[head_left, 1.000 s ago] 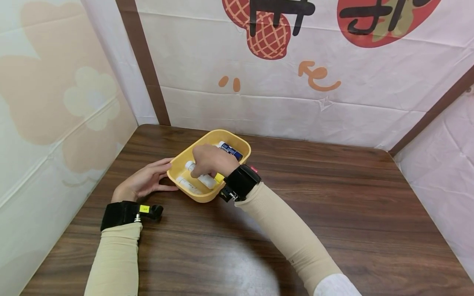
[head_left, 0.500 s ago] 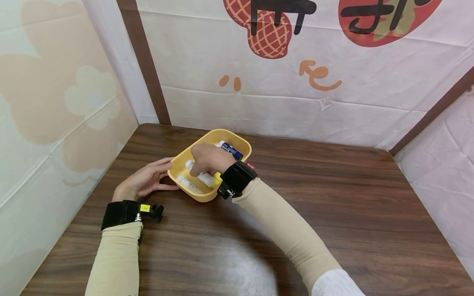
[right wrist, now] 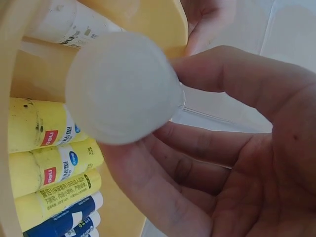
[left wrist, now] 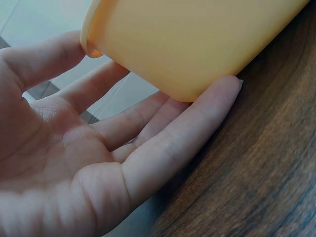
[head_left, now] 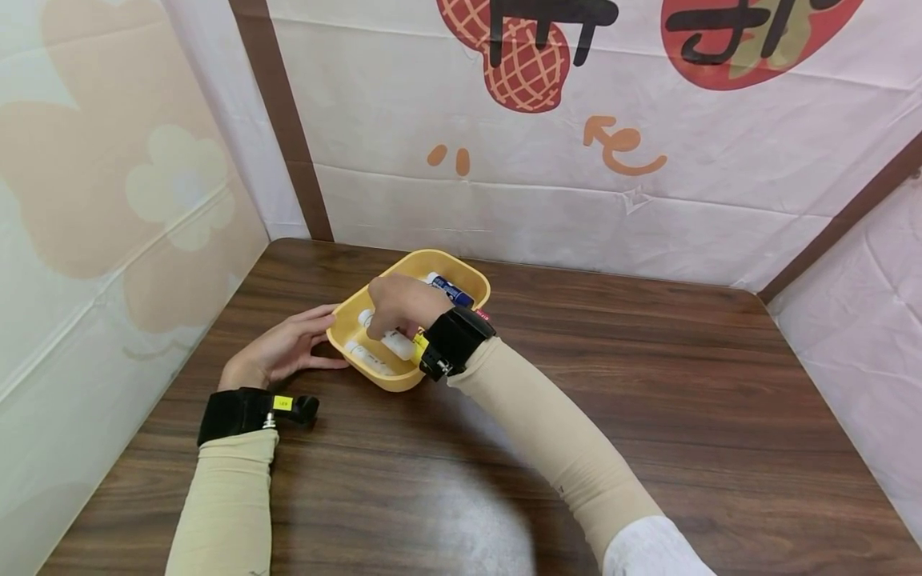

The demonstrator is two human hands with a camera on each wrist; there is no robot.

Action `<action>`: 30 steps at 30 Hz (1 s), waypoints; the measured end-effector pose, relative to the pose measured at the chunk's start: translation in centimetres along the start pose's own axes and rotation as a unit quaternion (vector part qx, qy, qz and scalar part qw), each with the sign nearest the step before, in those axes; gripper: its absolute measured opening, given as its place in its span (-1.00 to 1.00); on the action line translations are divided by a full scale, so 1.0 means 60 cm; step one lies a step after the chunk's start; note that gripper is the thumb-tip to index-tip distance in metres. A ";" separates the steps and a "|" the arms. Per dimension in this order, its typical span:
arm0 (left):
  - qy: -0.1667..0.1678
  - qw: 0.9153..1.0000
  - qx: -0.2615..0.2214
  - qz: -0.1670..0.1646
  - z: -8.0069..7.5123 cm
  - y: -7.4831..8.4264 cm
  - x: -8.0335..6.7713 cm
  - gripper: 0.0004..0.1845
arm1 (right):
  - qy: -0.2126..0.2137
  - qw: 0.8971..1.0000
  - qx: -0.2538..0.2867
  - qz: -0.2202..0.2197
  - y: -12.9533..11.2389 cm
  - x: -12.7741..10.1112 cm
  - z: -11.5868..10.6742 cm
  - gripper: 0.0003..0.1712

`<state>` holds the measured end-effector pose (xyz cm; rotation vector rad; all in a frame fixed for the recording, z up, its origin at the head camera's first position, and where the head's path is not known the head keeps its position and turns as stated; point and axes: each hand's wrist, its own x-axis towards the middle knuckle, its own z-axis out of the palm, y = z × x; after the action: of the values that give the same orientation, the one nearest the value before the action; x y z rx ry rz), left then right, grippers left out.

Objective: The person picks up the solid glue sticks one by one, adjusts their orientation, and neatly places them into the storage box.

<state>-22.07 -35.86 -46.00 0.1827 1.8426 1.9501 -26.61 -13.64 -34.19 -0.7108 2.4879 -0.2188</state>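
Fingers and thumb of our right hand curl round a white glue stick inside the yellow tray, so the grip holds it, but it is not yet lifted clear of the rim; yellow sticks and a blue one lie in the tray. Our left hand lies flat on the worktop, straight fingers against the tray's wall

The support surface is a dark wooden table. A yellow tray rests directly on it. The left hand also lies there, against the tray.
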 end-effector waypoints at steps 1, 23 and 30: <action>0.000 1.000 0.000 0.000 0.000 0.000 0.001 -0.35 | -0.004 1.000 0.000 0.004 -0.001 0.001 -0.001 -0.66; 0.005 1.000 -0.014 -0.002 -0.001 -0.003 0.003 -0.36 | -0.032 0.998 0.047 0.038 -0.008 0.018 -0.006 -0.63; 0.006 1.000 -0.014 -0.001 -0.001 -0.003 0.002 -0.36 | -0.038 0.998 0.032 0.047 -0.006 0.029 -0.001 -0.68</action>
<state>-22.14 -35.85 -46.20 0.1608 1.8213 1.9788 -27.71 -14.87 -34.82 -0.5645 2.4239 -0.2320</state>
